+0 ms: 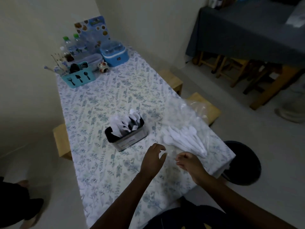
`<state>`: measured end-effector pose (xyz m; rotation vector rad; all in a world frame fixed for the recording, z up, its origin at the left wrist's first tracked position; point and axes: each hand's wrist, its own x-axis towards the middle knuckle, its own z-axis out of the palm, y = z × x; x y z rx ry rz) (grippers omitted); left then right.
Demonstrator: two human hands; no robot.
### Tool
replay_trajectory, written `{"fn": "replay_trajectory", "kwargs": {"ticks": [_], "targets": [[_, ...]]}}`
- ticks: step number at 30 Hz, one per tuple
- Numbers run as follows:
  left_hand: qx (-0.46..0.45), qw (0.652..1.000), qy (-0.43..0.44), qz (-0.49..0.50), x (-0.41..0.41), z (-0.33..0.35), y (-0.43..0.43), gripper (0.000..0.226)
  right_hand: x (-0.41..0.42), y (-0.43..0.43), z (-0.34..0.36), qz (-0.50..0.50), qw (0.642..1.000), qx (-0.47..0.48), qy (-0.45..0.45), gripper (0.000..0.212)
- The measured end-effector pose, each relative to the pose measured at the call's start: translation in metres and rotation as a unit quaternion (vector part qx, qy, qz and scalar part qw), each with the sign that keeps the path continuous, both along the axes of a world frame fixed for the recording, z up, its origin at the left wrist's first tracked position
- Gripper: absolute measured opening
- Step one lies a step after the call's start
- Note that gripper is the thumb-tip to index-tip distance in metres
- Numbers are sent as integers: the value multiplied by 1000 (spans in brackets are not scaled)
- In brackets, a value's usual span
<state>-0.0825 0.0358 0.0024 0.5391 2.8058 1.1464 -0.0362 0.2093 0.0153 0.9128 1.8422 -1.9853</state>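
A black rectangular holder (pixel 132 140) stands mid-table on the floral tablecloth (pixel 102 162), filled with upright white plastic forks and spoons (pixel 127 122). To its right lies a clear plastic bag (pixel 181 111) with a pile of white plastic spoons (pixel 184 138) in it. My left hand (pixel 153 158) hovers just in front of the holder, fingers loosely curved and empty. My right hand (pixel 188 162) is at the near end of the spoon pile with its fingers curled. Whether it pinches the bag's clear edge is too blurred to tell.
At the table's far end are a teal cutlery basket (pixel 77 79), a blue lidded box (pixel 113 56) and water bottles (pixel 71 45). Wooden stools (pixel 204 108) flank the table, with a black round stool (pixel 244 162) at the right. A person's feet (pixel 24 205) are at the left.
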Motion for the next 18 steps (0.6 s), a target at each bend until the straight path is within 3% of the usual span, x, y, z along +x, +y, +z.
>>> {"fn": "replay_trajectory", "kwargs": {"ticks": [2, 5, 9, 11, 14, 18], "targets": [[-17, 999, -15, -30, 1, -8, 16, 15, 6, 17, -6, 48, 993, 103, 25, 4], [-67, 994, -41, -74, 1, -18, 35, 24, 12, 40, -19, 169, 943, 270, 93, 7], [-165, 981, -53, -91, 1, -27, 51, 33, 12, 62, -43, 284, 842, 422, 180, 29], [-211, 971, -52, -99, 0, -30, 56, 35, 5, 67, -51, 338, 781, 486, 201, 26], [-247, 962, -50, -102, -3, -35, 58, 35, -6, 72, -62, 399, 718, 516, 242, 15], [-282, 955, -35, -87, -11, -36, 61, 24, -19, 81, -86, 434, 706, 486, 279, 12]]}}
